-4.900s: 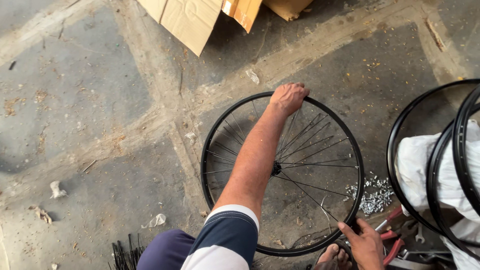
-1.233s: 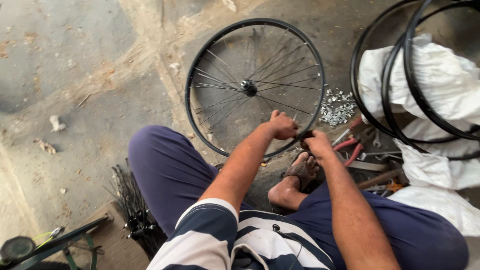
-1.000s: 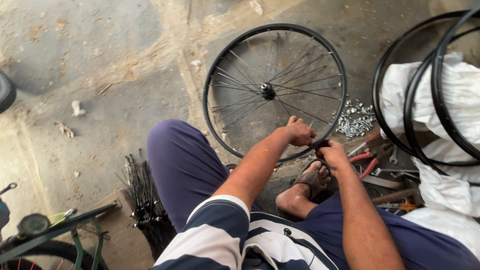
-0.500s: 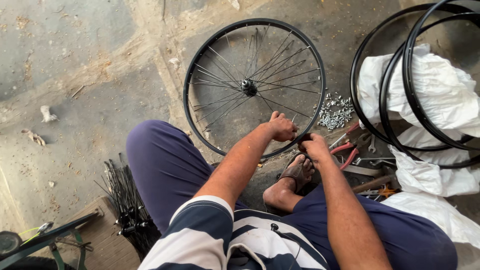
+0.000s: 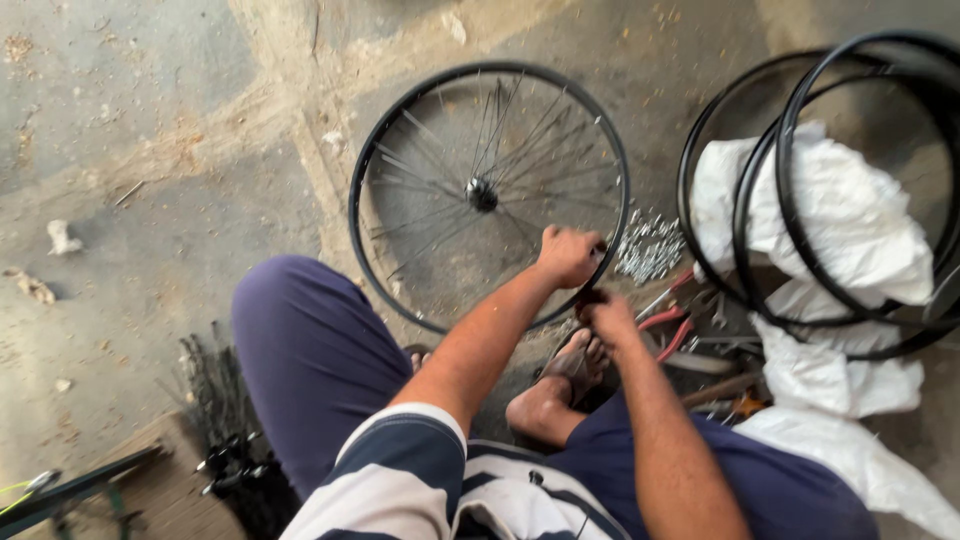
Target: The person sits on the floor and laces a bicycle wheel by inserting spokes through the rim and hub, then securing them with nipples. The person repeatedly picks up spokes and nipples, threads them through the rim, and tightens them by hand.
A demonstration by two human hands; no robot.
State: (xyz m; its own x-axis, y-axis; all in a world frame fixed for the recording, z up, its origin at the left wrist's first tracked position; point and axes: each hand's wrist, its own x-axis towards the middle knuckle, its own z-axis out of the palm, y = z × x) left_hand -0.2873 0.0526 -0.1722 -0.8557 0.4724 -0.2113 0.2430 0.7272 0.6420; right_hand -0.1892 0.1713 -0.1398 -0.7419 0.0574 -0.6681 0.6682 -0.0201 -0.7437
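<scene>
our left hand (image 5: 567,255) is closed on the near-right edge of the black wheel rim (image 5: 372,150), and our right hand (image 5: 607,315) sits just beside it w/ fingers pinched together at the rim, prob. on a small tool or nipple, tho it's too blurred to tell what. the wheel lies flat on the concrete floor (image 5: 150,150) in front of our knees, hub (image 5: 481,194) at centre, thin spokes (image 5: 430,170) fanning out. we judge it light for its size & stiff round the hoop, but the spokes look thin and bendy, so the rim edge is the place to grip, not the wires; the painted metal prob. slides a bit in the palm. just right of the hands, a heap of small silvery bits (image 5: 648,247) on the floor, then red-handled pliers (image 5: 668,330) near our bare foot (image 5: 572,365). further right, more bare black rims (image 5: 800,200) lean over crumpled white wrapping (image 5: 850,230). left of our leg, a bundle of loose dark spokes (image 5: 215,400).
</scene>
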